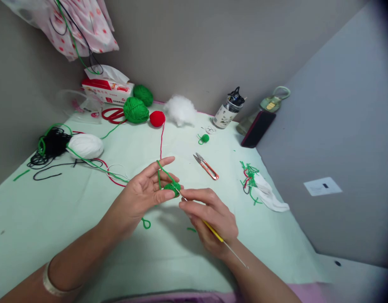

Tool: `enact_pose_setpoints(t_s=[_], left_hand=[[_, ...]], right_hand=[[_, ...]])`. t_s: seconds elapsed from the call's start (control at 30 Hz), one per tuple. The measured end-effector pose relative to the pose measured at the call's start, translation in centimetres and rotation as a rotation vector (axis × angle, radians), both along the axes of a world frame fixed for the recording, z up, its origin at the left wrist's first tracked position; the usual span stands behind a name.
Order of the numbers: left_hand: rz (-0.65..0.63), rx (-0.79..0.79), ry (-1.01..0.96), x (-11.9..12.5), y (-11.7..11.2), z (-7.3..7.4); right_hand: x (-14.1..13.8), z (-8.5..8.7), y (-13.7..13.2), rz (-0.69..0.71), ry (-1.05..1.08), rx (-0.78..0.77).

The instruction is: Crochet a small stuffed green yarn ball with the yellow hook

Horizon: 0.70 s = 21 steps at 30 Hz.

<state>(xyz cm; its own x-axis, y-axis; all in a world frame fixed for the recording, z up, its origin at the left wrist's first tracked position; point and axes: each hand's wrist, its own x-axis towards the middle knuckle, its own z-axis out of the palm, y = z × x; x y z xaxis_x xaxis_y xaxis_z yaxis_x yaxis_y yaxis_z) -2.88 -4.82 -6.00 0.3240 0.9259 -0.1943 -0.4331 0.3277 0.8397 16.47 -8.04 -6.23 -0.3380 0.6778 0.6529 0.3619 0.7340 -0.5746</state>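
Note:
My left hand (148, 189) pinches a small green crochet piece (172, 188) between thumb and fingers, and the green yarn strand (160, 169) runs up over its raised index finger. My right hand (211, 219) is closed round a yellow-handled crochet hook (213, 232), whose metal tip meets the green piece. Both hands hover just above the pale green table cover (38, 219).
Orange thread snips (206, 166) lie just beyond the hands. Green yarn balls (136, 110), a red ball (157, 118), a white ball (85, 145), black yarn (51, 145), white stuffing (181, 110), red scissors (113, 114), a tissue box (107, 90), a jar (226, 112), a phone (257, 128) and yarn scraps on cloth (260, 187) surround them.

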Motion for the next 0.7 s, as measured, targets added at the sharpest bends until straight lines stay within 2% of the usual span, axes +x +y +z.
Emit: enact_pose_setpoints(t_s=[0.17,0.33,0.57,0.7], left_hand=[[0.020,0.026,0.044,0.0,0.0,-0.2],[0.016,0.038,0.070,0.2,-0.1,-0.3],[0.107,0.065,0.068,1.7,-1.4,-0.2],[0.066,0.027,0.017,2.0,-1.7,0.0]], right_hand=[[0.2,0.0,-0.1,0.011,-0.002,-0.057],[0.1,0.0,0.1,0.020,0.039,-0.050],[-0.2,-0.1,0.1,-0.156,-0.127,0.149],[0.1,-0.2,0.5,-0.134,-0.080,0.191]])
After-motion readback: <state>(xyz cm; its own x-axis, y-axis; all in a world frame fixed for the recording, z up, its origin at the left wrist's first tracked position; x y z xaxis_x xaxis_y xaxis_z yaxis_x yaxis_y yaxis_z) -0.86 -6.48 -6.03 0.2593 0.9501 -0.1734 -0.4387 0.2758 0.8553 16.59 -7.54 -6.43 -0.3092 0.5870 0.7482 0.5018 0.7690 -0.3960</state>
